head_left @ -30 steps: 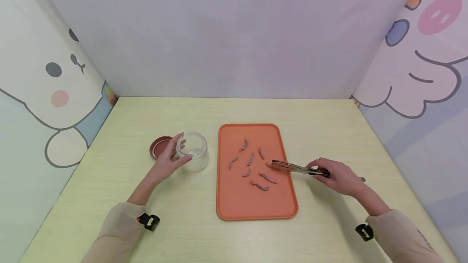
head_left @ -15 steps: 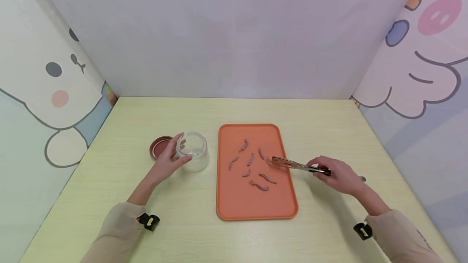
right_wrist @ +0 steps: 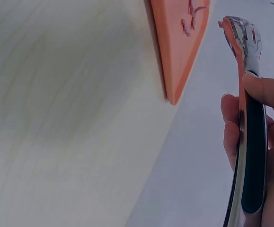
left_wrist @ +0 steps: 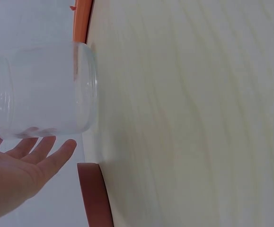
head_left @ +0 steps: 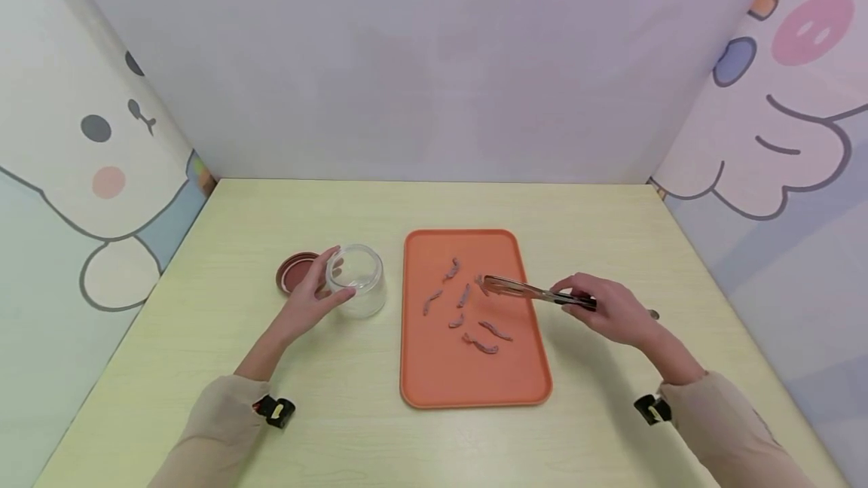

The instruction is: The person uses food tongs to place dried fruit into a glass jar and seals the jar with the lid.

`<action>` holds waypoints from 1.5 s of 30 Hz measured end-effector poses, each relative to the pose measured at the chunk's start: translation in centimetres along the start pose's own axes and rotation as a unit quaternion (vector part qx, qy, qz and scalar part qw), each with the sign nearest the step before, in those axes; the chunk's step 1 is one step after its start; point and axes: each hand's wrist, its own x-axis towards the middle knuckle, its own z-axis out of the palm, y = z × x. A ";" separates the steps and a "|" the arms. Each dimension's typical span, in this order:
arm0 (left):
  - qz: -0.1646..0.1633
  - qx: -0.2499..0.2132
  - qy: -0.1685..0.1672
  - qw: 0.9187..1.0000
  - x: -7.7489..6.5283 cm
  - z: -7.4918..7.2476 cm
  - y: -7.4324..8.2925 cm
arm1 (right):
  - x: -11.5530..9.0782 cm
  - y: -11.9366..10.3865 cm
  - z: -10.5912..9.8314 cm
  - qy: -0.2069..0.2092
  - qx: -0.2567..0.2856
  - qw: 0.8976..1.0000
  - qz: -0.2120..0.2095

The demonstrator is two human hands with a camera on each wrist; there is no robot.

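My left hand (head_left: 308, 307) holds the clear glass jar (head_left: 366, 296) from its left side, thumb at the near side and fingers at the far side. The jar stands upright and without its lid on the table, left of the orange tray (head_left: 475, 386). My right hand (head_left: 613, 311) grips metal tongs (head_left: 525, 290) with dark handle inlays. Their tip is over the tray's right half. A small pinkish bit (right_wrist: 220, 24) sticks out of the tongs' tip in the right wrist view. Several thin, twisted greyish-pink strips (head_left: 481, 348) lie on the tray.
The reddish-brown round lid (head_left: 293, 277) lies on the table just left of the jar, partly behind my left hand. The pale wood table (head_left: 325, 428) meets a plain wall at the back and cartoon-printed walls on both sides.
The tongs have risen off the tray's right edge and moved left with a strip at their tip. The strip that lay there is gone from its spot. My left hand and the jar stay put.
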 end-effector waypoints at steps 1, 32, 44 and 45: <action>0.000 0.000 0.000 1.000 0.0 0.0 0.0 | 0.3 -0.2 0.0 -0.001 0.002 1.000 -0.004; 0.001 0.015 0.003 1.000 0.8 -0.2 -3.4 | 10.1 -6.4 1.5 0.003 0.038 0.996 -0.078; -0.001 0.020 -0.001 1.000 0.8 -0.2 -3.4 | 12.6 -8.3 3.6 0.005 0.063 0.994 -0.091; -0.002 0.020 -0.001 1.000 0.8 -0.2 -3.4 | 12.8 -8.5 3.8 0.007 0.063 0.994 -0.092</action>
